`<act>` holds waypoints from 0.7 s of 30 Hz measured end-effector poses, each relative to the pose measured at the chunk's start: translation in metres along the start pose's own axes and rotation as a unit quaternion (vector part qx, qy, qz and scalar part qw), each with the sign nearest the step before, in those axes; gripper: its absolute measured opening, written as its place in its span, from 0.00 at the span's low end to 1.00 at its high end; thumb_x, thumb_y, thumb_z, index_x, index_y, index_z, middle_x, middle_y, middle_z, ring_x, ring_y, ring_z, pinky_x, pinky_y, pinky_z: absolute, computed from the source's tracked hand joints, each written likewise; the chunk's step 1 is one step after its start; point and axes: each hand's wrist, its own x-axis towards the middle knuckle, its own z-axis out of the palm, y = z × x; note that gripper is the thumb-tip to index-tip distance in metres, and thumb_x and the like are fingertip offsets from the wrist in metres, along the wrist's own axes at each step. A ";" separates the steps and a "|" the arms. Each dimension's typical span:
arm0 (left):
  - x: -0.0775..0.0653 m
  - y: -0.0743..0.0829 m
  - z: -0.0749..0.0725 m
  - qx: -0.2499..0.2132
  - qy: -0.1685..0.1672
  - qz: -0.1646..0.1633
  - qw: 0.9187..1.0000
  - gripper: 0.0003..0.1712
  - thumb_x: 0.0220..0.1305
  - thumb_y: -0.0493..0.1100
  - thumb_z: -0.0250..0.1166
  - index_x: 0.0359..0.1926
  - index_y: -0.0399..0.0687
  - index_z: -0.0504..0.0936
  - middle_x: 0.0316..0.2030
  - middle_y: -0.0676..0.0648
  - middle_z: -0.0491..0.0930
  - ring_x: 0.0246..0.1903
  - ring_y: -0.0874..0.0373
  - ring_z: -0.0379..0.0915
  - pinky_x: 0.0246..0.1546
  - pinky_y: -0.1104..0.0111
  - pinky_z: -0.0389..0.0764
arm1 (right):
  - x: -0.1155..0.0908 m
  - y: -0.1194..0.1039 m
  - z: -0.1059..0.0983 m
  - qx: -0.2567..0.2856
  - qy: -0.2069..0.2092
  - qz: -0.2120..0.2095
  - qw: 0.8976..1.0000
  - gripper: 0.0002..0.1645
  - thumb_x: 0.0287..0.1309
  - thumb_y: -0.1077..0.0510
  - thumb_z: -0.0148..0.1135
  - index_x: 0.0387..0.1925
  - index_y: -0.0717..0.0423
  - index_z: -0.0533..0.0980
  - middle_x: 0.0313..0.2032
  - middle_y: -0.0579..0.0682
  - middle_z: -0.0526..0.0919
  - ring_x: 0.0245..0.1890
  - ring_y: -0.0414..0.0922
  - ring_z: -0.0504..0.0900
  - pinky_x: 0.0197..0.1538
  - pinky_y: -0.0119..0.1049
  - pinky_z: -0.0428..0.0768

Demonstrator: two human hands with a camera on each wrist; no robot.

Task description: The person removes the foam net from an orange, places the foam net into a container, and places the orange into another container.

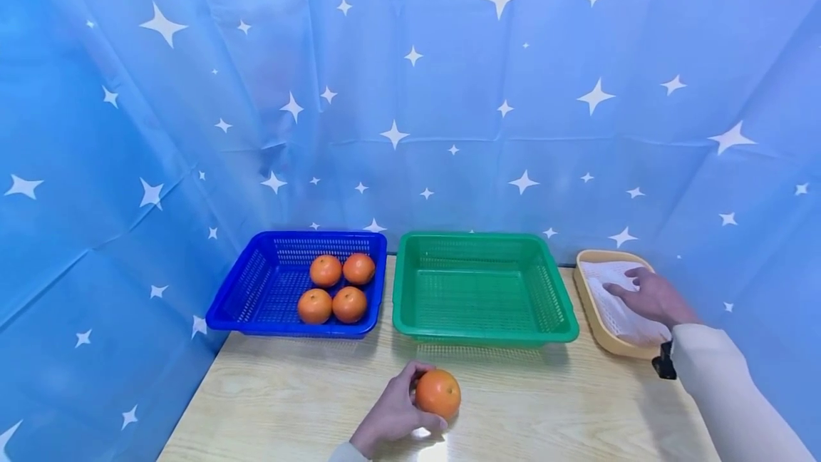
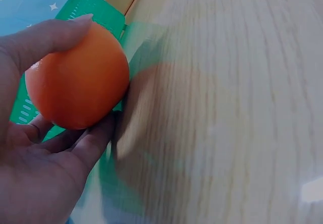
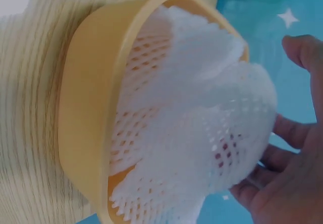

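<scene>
My left hand holds an orange low over the wooden table, in front of the green basket. In the left wrist view, the thumb lies on one side of the fruit and the fingers on the other. Over at the right, my right hand reaches into a pale yellow basket filled with white foam mesh sleeves. Its fingers touch the outermost sleeve, while the thumb stands well apart from them. Parts of those fingertips are hidden behind the mesh.
A blue basket at the back left contains several oranges. Next to it stands a green basket with its slotted floor visible. Behind the baskets and along the sides hangs a blue star-printed curtain. The table has a pale wood grain.
</scene>
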 end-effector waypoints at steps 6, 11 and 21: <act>0.000 0.004 -0.001 0.016 0.005 -0.002 1.000 0.44 0.43 0.41 0.82 0.63 0.54 0.72 0.58 0.51 0.77 0.55 0.59 0.77 0.57 0.69 0.76 | -0.012 -0.015 -0.005 0.012 0.013 -0.007 1.000 0.62 0.70 0.25 0.46 0.73 0.79 0.52 0.66 0.86 0.58 0.61 0.81 0.65 0.55 0.72 0.72; 0.000 0.007 -0.003 0.022 0.010 -0.011 1.000 0.45 0.45 0.44 0.83 0.64 0.57 0.71 0.59 0.52 0.76 0.58 0.57 0.76 0.63 0.62 0.78 | -0.021 -0.033 -0.008 0.037 0.039 -0.022 0.998 0.62 0.70 0.26 0.48 0.77 0.73 0.44 0.71 0.83 0.52 0.66 0.82 0.57 0.58 0.76 0.66; -0.011 0.032 -0.027 0.017 0.025 0.052 0.998 0.45 0.48 0.45 0.82 0.66 0.54 0.71 0.62 0.48 0.76 0.63 0.50 0.73 0.66 0.52 0.77 | -0.037 -0.101 -0.005 0.074 0.089 -0.083 0.990 0.57 0.70 0.32 0.55 0.80 0.64 0.46 0.76 0.77 0.50 0.72 0.78 0.51 0.62 0.79 0.59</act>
